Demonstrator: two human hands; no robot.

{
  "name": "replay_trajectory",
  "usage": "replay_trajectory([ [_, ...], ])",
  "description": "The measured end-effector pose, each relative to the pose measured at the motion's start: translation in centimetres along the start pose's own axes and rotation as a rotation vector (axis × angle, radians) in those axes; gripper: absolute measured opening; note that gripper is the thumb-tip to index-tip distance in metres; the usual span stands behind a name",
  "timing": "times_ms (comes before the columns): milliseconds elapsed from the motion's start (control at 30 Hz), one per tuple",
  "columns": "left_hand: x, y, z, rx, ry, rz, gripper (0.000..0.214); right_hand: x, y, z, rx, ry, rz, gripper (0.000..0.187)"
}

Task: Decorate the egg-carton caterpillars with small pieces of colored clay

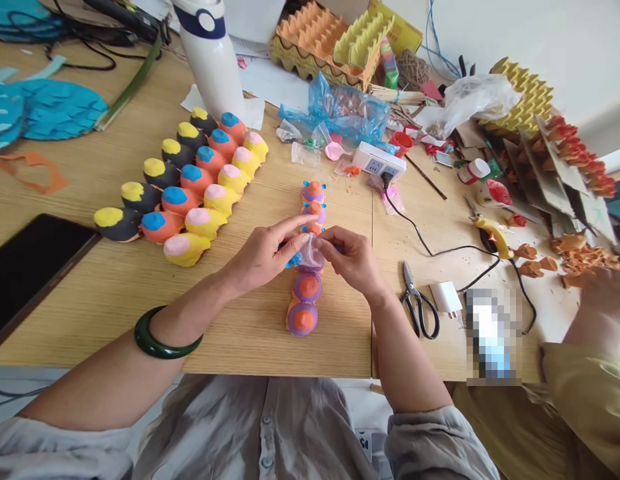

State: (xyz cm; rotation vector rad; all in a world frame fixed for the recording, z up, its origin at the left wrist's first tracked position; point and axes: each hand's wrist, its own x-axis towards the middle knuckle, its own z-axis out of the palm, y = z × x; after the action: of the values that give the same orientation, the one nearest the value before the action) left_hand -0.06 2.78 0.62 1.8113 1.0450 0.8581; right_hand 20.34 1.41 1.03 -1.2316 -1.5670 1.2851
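Observation:
A strip of egg-carton cups point(304, 321), painted purple with orange tops, lies lengthwise in front of me. Its far cups carry small blue dots at the sides. Over the middle of the strip, a small clear plastic bag point(310, 253) is between my hands. My left hand point(263, 257) holds the bag's left side, its index finger stretched over the strip, with something blue point(293, 257) under the fingers. At the bag's right edge, my right hand point(351, 259) pinches the plastic between thumb and fingers. The cups directly beneath the bag are partly hidden.
Three painted carton strips point(193, 177) stand left, near a white bottle point(207, 67) and a dark phone point(35, 273). Scissors point(415, 300), a charger point(445, 297), a power strip point(379, 161) and a glue gun point(494, 235) lie right. Another person's hand point(606, 293) is far right.

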Motion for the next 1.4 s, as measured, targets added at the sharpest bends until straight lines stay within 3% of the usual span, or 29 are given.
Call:
replay_trajectory([
  [133,0.0,0.0,0.0,0.001,-0.032,0.012,0.052,0.0,-0.1,0.0,0.122,-0.089,0.082,0.048],
  [367,0.1,0.1,-0.2,-0.041,-0.085,-0.006,0.060,0.1,-0.2,-0.6,0.069,0.041,0.060,0.046],
  [533,0.2,0.3,-0.5,-0.070,-0.086,-0.023,0.057,0.2,-0.6,-0.8,0.132,-0.012,0.109,0.048],
  [667,0.2,-0.1,-0.6,-0.055,-0.171,-0.066,0.057,0.3,0.0,-0.7,0.164,-0.139,0.130,0.048],
  [900,0.4,-0.6,-0.6,-0.043,-0.109,-0.054,0.047,0.3,0.6,-1.1,-0.049,0.066,-0.043,0.046],
  [1100,0.6,0.1,-1.0,-0.012,-0.111,-0.038,0.033,0.4,0.7,-1.1,0.030,-0.029,-0.089,0.032],
  [1233,0.6,-0.3,-0.6,-0.016,-0.076,-0.032,0.036,0.2,0.9,-0.6,-0.170,-0.015,-0.285,0.010],
  [1400,0.6,-0.3,-0.3,-0.026,-0.103,-0.042,0.045,-0.2,0.7,-0.3,-0.407,-0.017,-0.506,0.005],
])
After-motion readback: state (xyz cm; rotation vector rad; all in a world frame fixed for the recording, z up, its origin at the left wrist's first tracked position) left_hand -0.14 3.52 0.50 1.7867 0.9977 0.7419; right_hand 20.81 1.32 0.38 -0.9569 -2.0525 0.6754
